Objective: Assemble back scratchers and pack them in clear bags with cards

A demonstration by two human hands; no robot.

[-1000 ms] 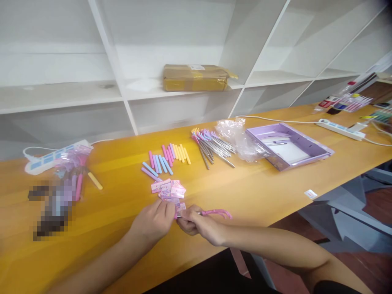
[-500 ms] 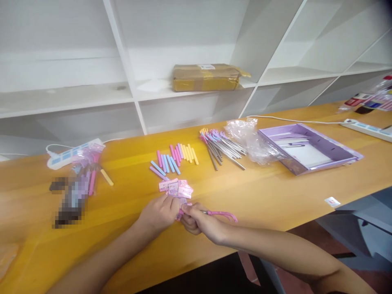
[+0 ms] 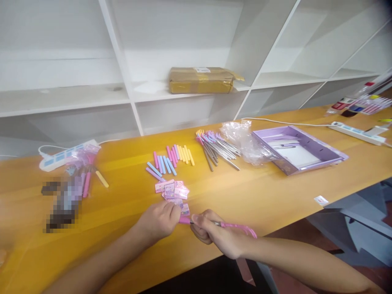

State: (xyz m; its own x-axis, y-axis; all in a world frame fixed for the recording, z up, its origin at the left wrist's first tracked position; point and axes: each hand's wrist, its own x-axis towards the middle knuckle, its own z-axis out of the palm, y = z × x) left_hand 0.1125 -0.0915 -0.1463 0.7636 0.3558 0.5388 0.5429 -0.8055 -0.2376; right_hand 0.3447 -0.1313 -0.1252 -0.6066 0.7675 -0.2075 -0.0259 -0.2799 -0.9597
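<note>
My left hand (image 3: 159,220) is closed, pinching a small pink sleeve (image 3: 184,220) at the near edge of the yellow table (image 3: 275,192). My right hand (image 3: 214,232) is closed on a thin metal rod with a pink hooked end (image 3: 237,226); the rod's tip points at the pink sleeve. Just beyond my hands lies a small heap of pink printed tags (image 3: 172,190). Farther back are loose pastel sleeves (image 3: 171,157) in pink, blue and yellow, and a bunch of metal rods with coloured hooks (image 3: 216,146).
A purple tray (image 3: 301,153) and crumpled clear plastic (image 3: 245,141) lie to the right. A power strip (image 3: 65,154) and a bag of pens (image 3: 81,171) are at the left. A second power strip (image 3: 355,132) is far right. White shelves behind hold a brown parcel (image 3: 200,79).
My hands have drawn apart: the right hand has moved right with the rod, and the pink sleeve now shows between them. The camera view shifted slightly.
</note>
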